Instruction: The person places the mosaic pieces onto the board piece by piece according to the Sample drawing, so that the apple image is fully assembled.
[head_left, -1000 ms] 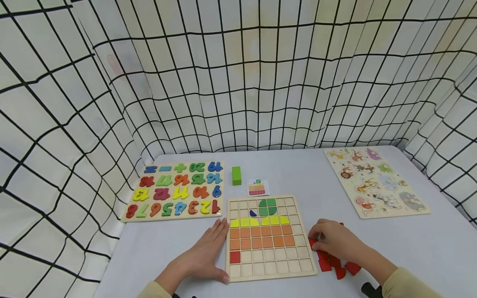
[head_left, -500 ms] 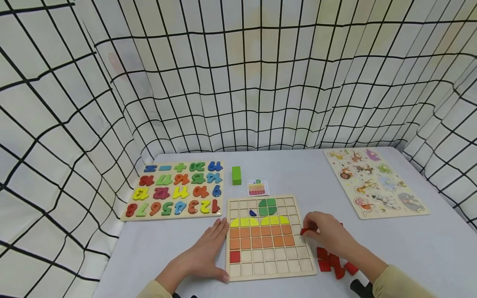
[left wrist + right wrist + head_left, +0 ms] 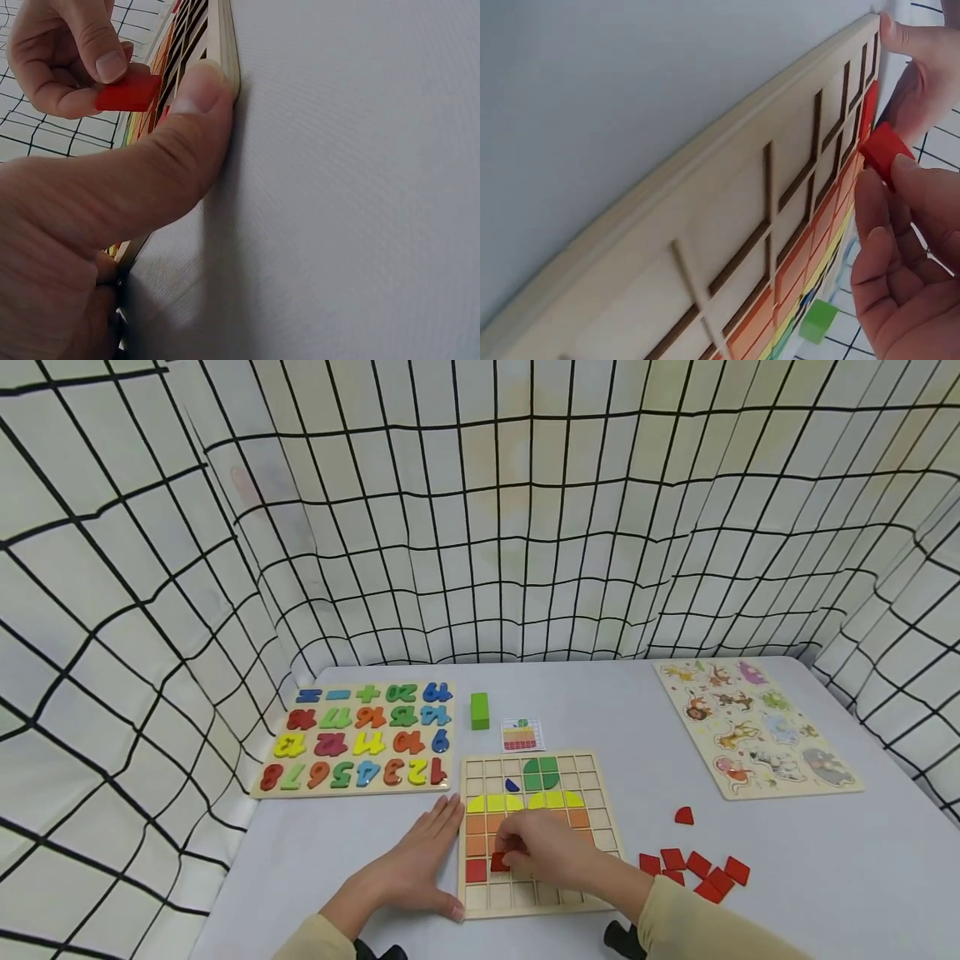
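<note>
My left hand (image 3: 414, 864) lies on the table along the left side of the wooden grid board (image 3: 555, 907). Its fingers are straight, and the thumb (image 3: 199, 94) touches the board's near corner. Over the board, my right hand (image 3: 551, 850) pinches a red square tile (image 3: 886, 152) between thumb and fingers. That tile is just right of another red tile (image 3: 476, 871), which sits in a left-side cell. Orange tiles (image 3: 476, 824), yellow curved tiles (image 3: 495, 803), green tiles (image 3: 541, 773) and a small blue piece (image 3: 512, 785) fill cells farther back. My right hand hides part of the orange rows.
Several loose red tiles (image 3: 699, 863) and a red rounded piece (image 3: 683, 816) lie right of the board. Behind it are a picture card (image 3: 521, 735) and a green block (image 3: 480, 712). A number puzzle (image 3: 360, 743) stands left, an animal puzzle (image 3: 757, 731) right. Black netting surrounds the table.
My right hand has picked up a red tile from the loose pieces and carried it left over the board. My left hand has stayed at the board's edge.
</note>
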Demonstrator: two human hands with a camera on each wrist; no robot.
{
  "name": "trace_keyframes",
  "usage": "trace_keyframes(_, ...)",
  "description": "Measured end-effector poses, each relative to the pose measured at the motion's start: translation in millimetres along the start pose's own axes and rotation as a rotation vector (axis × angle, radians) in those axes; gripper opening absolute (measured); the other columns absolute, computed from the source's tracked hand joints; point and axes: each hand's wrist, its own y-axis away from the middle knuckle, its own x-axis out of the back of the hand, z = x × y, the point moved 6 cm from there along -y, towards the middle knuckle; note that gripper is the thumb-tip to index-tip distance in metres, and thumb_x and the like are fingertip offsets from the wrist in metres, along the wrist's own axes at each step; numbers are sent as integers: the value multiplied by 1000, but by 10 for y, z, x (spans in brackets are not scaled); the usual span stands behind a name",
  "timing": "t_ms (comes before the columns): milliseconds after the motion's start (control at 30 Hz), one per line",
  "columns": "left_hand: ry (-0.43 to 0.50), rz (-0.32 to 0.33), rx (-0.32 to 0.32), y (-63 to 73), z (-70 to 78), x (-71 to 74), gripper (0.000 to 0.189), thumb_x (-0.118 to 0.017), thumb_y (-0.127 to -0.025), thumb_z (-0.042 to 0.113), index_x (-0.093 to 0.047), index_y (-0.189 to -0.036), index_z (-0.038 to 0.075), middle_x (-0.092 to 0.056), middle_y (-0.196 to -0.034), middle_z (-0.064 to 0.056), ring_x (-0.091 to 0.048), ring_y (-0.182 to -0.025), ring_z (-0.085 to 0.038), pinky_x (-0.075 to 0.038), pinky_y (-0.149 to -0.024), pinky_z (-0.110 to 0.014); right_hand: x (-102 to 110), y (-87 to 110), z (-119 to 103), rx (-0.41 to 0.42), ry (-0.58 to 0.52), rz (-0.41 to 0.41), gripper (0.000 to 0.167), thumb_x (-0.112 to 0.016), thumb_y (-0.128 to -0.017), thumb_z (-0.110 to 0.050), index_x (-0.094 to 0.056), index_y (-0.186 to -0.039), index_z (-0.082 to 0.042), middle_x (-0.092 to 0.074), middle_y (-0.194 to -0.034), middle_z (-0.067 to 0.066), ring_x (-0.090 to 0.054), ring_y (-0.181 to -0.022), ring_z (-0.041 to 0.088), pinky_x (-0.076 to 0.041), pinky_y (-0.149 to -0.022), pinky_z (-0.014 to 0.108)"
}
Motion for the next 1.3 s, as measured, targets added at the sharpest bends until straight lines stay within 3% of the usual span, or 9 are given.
trace_keyframes(400,-21,-1,-10,-34,-5,-2,132,-90,-69,55,-14,-163,0,-7,-173,-17,-2,-161,-35,-13,-129,-59,-117,-78,-32,-31,135,-24,7,-75,-91,-8,-76,-89,-15,-65,-78,-11,-51,-71,2,-52,-68,17)
trace_keyframes(733,-32,-9,-6,-31,10,10,132,-89,-70,55,-14,-162,-2,-7,-173,-19,-2,-161,-36,-13,-129,-59,-139,-92,-80,-15,266,17,6,-80,-88,-12,-78,-85,-16,-67,-74,-11,-51,-69,0,-54,-68,15)
trace_keyframes(933,-27,-7,-4,-28,11,16,132,-90,-69,54,-15,-162,-2,-8,-172,-19,-2,-161,-37,-13,-128,-59,-130,-79,-93,6,284,39,8,-81,-87,-11,-78,-84,-17,-67,-76,-11,-51,-71,0,-54,-70,14)
trace_keyframes(1133,-18,2,-14,-27,8,16,132,-91,-69,53,-15,-162,-2,-7,-173,-19,-2,-161,-37,-13,-128,-60,118,38,18,-12,177,82,7,-78,-89,-6,-77,-87,-13,-66,-79,-9,-53,-72,3,-52,-67,18)
trace_keyframes(1300,-22,3,-17,-35,-2,-5,133,-90,-68,54,-14,-162,-1,-6,-173,-18,-2,-161,-36,-13,-128,-60,469,330,431,-118,142,139,8,-79,-88,-6,-77,-93,-11,-71,-86,-6,-56,-76,8,-54,-69,22)
